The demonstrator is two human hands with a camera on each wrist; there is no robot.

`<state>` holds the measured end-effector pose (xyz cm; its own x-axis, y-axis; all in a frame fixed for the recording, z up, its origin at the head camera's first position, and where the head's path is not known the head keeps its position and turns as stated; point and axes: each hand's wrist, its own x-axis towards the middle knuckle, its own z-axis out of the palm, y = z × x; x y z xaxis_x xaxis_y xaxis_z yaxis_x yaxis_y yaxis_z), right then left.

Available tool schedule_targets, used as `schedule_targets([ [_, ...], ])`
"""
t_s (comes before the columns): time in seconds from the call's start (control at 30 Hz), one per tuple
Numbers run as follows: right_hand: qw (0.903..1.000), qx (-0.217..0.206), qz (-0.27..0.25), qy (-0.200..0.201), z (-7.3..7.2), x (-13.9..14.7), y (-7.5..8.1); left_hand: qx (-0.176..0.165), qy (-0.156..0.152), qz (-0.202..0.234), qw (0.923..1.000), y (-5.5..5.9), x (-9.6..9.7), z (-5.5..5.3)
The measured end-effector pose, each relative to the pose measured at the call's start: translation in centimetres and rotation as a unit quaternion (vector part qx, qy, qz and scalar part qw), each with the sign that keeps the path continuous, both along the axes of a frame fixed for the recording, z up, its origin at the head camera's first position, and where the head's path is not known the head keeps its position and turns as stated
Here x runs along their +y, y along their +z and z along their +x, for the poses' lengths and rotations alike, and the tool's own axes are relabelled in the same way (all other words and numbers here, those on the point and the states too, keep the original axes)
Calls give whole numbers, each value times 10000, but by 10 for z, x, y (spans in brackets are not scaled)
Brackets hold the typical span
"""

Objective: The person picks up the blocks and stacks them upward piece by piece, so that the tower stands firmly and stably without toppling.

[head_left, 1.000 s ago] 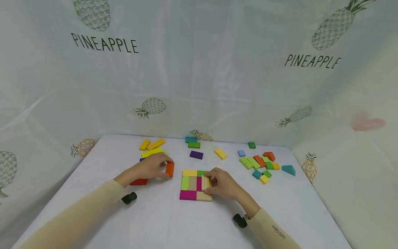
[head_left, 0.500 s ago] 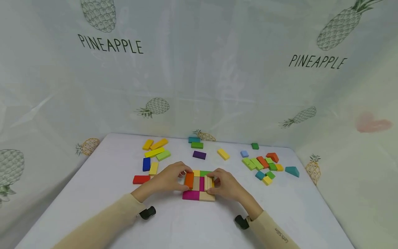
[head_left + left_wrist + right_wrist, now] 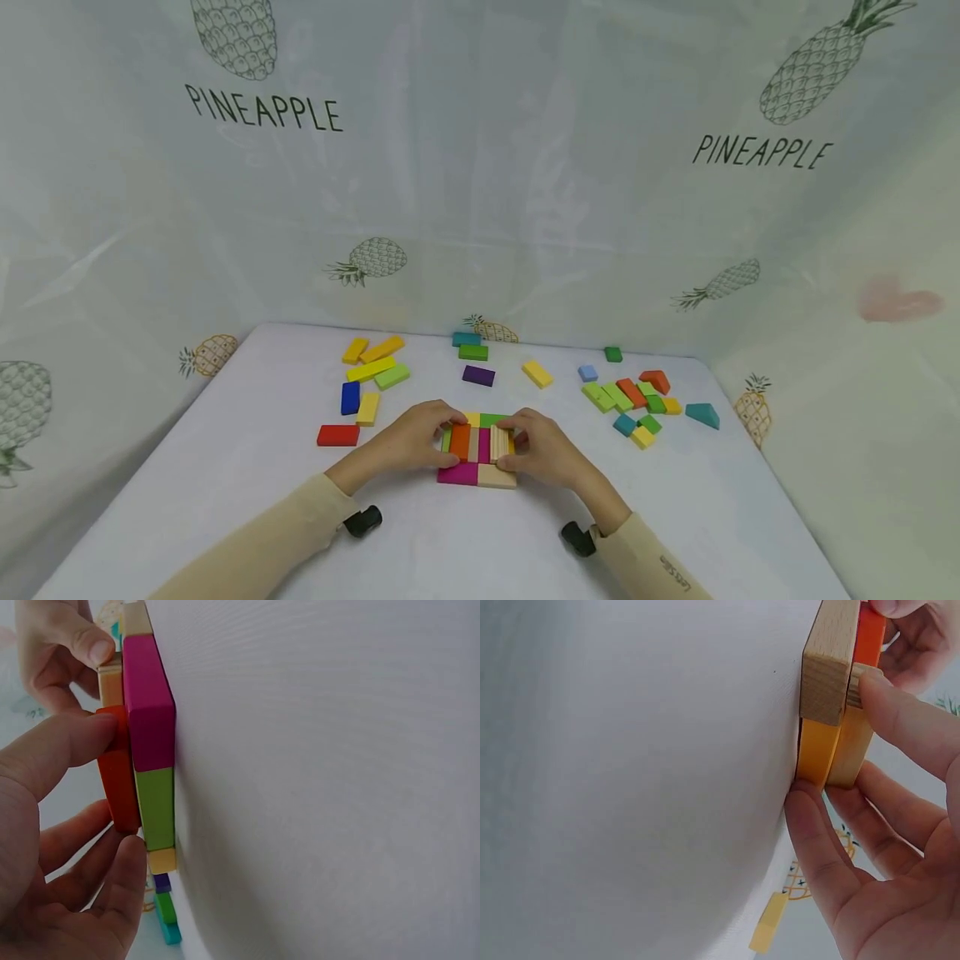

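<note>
In the head view a flat square of coloured wooden blocks lies mid-table, with a magenta block [image 3: 457, 474] and a plain wood block [image 3: 496, 477] along its near edge. My left hand [image 3: 417, 436] pinches an orange block [image 3: 460, 442] by its ends, on top of the square's left part. On the right part, my right hand [image 3: 546, 448] holds a striped wood block [image 3: 499, 444] between thumb and fingers. In the right wrist view one fingertip touches a yellow block [image 3: 817, 752] of the lower layer. The left wrist view shows a lime block [image 3: 155, 808] under the orange one.
Left of the square lie a red block [image 3: 338, 435], a blue block [image 3: 350, 398] and several yellow ones. Behind it are a purple block [image 3: 478, 376] and a green block [image 3: 473, 352]. A loose cluster, including a teal block [image 3: 702, 415], spreads at the right.
My left hand has carried the orange block rightward from beside the square onto its top, then shifted it slightly further inward. My right hand stays at the striped wood block.
</note>
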<state>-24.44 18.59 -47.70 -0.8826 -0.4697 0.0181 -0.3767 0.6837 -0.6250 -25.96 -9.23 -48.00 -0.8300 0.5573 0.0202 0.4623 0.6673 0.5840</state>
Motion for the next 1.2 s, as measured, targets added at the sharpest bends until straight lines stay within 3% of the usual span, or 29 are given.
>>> schedule_targets([
  [0.47, 10000, 27, 21, 5, 3, -2, 2, -122, 150, -11, 9998, -1, -2, 0],
  [1.2, 10000, 8, -45, 32, 3, -3, 3, -156, 95, -51, 9998, -1, -5, -2],
])
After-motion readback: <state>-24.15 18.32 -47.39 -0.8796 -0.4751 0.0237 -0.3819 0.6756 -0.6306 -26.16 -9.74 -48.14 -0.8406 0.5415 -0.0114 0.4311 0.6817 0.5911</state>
